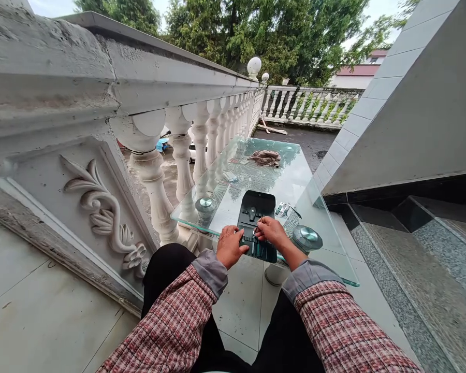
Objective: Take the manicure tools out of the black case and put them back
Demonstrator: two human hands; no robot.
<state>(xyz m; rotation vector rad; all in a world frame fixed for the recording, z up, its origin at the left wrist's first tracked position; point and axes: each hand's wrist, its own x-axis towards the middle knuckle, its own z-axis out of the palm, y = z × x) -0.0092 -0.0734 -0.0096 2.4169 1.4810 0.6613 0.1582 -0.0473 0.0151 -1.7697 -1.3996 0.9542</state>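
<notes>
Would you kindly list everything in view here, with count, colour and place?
glass table: one, clear, before the person's knees.
tool case: one, black, open on the table's near end.
loose metal tools: few, silver, on the glass right of the case.
cloth: one, brown, crumpled at the table's far end.
metal discs: two, silver, at the table's near corners.
balustrade: one, white, along the left.
steps: several, grey, on the right.
left hand: one, on the case's left edge.
right hand: one, over the case, pinching a thin tool.
</notes>
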